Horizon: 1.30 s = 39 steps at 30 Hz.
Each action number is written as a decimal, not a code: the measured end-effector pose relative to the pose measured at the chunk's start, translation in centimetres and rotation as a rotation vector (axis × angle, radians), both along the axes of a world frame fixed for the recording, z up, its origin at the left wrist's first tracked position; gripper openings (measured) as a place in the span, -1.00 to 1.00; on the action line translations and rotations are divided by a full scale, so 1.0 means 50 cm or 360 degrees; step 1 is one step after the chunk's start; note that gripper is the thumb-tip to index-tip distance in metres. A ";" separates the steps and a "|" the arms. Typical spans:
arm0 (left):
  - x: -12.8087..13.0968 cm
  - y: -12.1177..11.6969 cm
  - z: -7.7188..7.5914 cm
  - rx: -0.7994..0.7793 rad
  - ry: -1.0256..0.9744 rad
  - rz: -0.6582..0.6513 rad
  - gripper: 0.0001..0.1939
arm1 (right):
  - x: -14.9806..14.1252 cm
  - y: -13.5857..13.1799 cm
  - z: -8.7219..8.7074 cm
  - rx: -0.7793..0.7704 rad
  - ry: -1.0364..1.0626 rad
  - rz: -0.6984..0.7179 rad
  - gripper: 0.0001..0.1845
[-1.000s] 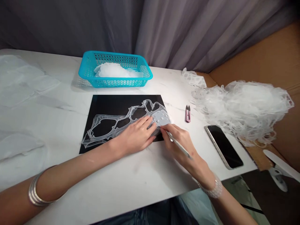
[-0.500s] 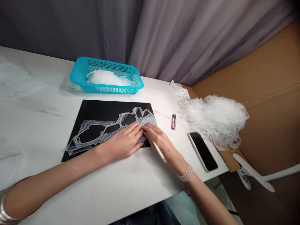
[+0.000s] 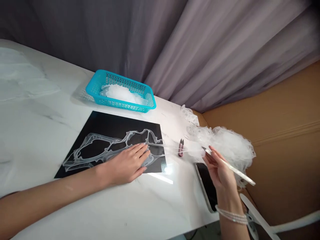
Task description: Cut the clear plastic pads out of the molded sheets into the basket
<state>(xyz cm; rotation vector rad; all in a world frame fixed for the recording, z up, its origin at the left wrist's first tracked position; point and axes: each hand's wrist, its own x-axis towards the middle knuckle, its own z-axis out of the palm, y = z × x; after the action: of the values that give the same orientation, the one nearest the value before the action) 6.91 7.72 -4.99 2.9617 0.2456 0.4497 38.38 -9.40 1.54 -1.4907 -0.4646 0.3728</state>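
My left hand (image 3: 128, 164) lies flat, fingers stretched out, on a cut-out sheet of thin translucent film (image 3: 105, 154) with large openings. Under the film is a black board (image 3: 110, 120). Off to the right, my raised right hand (image 3: 222, 171) grips a slim pearly-white tool (image 3: 238, 173) with a dark pointed tip; its exact kind is unclear. At the same fingertips is a blurred translucent white piece (image 3: 196, 149). Thin strands stretch from it leftward to the film near my left hand. Small pink-handled thread snips (image 3: 181, 148) lie beneath the strands.
Behind the board stands a blue plastic basket (image 3: 121, 106) holding white translucent pieces. A heap of white scraps (image 3: 232, 143) sits at the right by a cardboard panel (image 3: 282, 110). A phone (image 3: 206, 186) lies under my right wrist. More pale sheets (image 3: 22, 75) are at left.
My right hand has lifted from beside the left and moved right, carrying the tool and drawing out the translucent piece. My left hand stays on the film. The view has shifted somewhat.
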 end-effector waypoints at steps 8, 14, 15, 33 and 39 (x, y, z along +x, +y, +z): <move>0.003 0.002 0.027 -0.0597 -0.0141 0.0061 -0.50 | -0.090 0.047 0.007 0.0193 0.0317 0.0053 -0.60; 0.048 0.008 0.122 -0.2579 -0.0359 0.0324 -0.38 | -0.230 0.044 0.038 0.0172 0.0044 0.0445 -0.68; 0.054 0.008 0.131 -0.3011 -0.0294 0.0328 -0.31 | -0.252 0.042 0.042 0.0090 -0.0003 0.0610 -0.61; 0.032 -0.005 0.127 -0.2209 -0.0276 0.0468 -0.86 | -0.310 0.102 0.013 -0.0553 -0.0695 0.0816 -0.57; 0.027 -0.006 0.147 -0.2125 -0.0459 0.0367 -0.93 | -0.261 0.103 -0.034 -0.0576 -0.1175 0.0666 -0.73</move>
<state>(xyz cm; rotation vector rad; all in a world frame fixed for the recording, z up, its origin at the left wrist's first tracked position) 8.23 7.45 2.35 1.5578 0.5676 0.4602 25.32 -4.25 -0.17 -1.8662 -1.3666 0.2240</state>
